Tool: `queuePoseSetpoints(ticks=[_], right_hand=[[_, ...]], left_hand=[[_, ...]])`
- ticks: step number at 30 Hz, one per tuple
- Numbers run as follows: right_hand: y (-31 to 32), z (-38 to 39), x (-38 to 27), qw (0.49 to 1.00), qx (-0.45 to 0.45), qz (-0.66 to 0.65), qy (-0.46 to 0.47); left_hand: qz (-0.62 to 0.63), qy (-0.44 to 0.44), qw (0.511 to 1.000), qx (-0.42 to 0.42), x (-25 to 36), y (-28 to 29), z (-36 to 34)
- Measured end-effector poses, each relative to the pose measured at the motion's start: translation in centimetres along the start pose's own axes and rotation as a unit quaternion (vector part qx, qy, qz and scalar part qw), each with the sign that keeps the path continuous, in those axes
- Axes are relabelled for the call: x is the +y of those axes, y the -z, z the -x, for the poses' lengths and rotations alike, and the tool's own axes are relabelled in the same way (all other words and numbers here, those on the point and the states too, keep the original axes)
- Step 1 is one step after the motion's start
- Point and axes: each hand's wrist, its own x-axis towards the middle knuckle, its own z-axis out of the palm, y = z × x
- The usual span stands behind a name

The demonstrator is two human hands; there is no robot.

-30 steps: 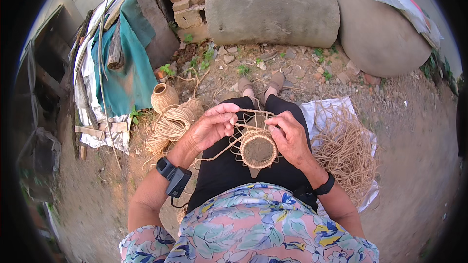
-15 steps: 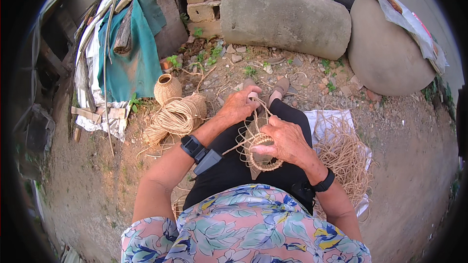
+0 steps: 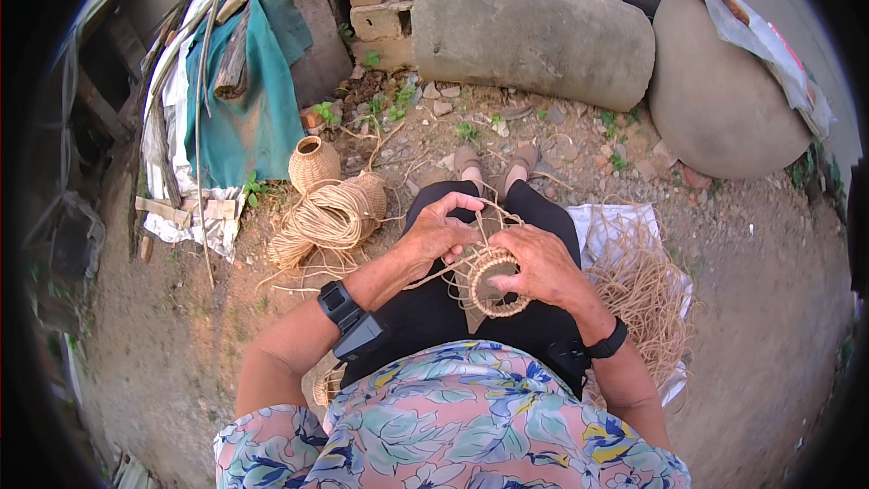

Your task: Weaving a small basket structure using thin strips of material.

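A small round woven cord piece [image 3: 498, 306], with loose loops and strands rising from its rim, is held above my lap between my legs. My right hand [image 3: 539, 267] grips its ring from the right, thumb over the opening. My left hand [image 3: 433, 237] is at its upper left, fingers bent on the thin cord strands [image 3: 484, 222]. A length of cord runs down-left from the piece beside my left wrist.
Coiled cord [image 3: 312, 226] and a woven vase [image 3: 314, 167] sit left on the ground; tangled cord [image 3: 638, 290] lies on a white sack at right. Beyond are a teal tarp [image 3: 231, 127], bricks [image 3: 380, 18], a concrete cylinder [image 3: 529, 41] and a round slab [image 3: 715, 109].
Over the last second my left hand went forward, then came back toward me to the piece's upper left. My right thumb moved down into the ring's opening, and the piece shifted slightly right.
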Motion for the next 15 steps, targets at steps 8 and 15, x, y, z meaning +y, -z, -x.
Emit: queuePoseSetpoints(ticks=[8, 15], right_hand=[[-1.0, -0.2, -0.9, 0.998, 0.052, 0.032, -0.036], [-1.8, 0.0, -0.8, 0.990, 0.098, 0.091, -0.033]], left_hand=[[-0.276, -0.205, 0.938, 0.036, -1.9, -0.3, -0.4], [-0.439, -0.414, 0.797, -0.005, 0.0, 0.6, 0.7]])
